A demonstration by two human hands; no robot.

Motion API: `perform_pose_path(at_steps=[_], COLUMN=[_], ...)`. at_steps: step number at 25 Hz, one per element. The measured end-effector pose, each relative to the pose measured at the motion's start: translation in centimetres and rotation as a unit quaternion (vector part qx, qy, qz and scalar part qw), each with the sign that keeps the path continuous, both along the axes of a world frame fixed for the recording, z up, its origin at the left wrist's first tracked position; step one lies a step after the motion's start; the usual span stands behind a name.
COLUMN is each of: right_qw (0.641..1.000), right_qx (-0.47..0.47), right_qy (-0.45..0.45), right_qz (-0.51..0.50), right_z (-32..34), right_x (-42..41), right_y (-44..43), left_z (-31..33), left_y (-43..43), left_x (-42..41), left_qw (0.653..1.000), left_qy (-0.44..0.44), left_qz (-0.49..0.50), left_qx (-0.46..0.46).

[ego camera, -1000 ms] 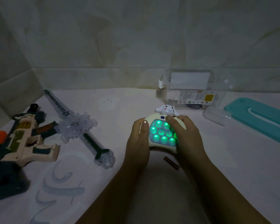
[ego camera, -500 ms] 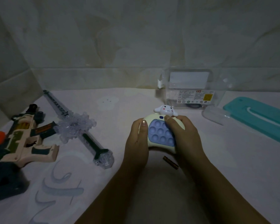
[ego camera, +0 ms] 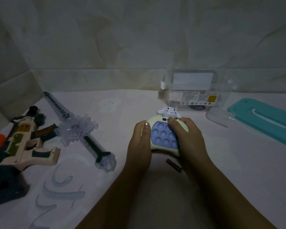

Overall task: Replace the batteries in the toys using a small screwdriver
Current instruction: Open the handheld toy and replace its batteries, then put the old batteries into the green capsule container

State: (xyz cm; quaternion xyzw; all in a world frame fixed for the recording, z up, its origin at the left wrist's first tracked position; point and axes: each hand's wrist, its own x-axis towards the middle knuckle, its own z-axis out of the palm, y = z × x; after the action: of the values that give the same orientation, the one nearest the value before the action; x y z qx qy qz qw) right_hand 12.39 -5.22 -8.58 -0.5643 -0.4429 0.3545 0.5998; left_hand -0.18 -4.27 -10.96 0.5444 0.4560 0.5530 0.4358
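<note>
Left hand [ego camera: 139,142] and right hand [ego camera: 186,138] grip pop toy [ego camera: 163,138], bunny end pointing away.

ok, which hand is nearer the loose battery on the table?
Right. The battery lies just below the right hand, its right end at that wrist's edge. The left hand grips the other side of the toy, up and left of the battery, with a gap between.
</note>
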Motion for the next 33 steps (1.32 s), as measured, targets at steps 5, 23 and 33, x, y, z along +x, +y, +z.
perform_pose_path(at_steps=[5, 23, 33], right_qw=[1.000, 0.994, 0.955], right_qx=[0.010, -0.052, -0.198], right_qy=[-0.020, -0.056, 0.164], right_qz=[0.010, 0.080, 0.150], right_z=[-0.3, 3.4, 0.5], right_x=[0.1, -3.8, -15.7], right_y=[0.0, 3.6, 12.9], left_z=[-0.5, 6.3, 4.4], left_y=[0.3, 3.7, 5.0], left_x=[0.0, -4.7, -14.9], left_qw=[0.999, 0.984, 0.963], left_qy=[-0.030, -0.079, 0.093], left_qz=[-0.007, 0.038, 0.208], left_qx=[-0.019, -0.152, -0.147])
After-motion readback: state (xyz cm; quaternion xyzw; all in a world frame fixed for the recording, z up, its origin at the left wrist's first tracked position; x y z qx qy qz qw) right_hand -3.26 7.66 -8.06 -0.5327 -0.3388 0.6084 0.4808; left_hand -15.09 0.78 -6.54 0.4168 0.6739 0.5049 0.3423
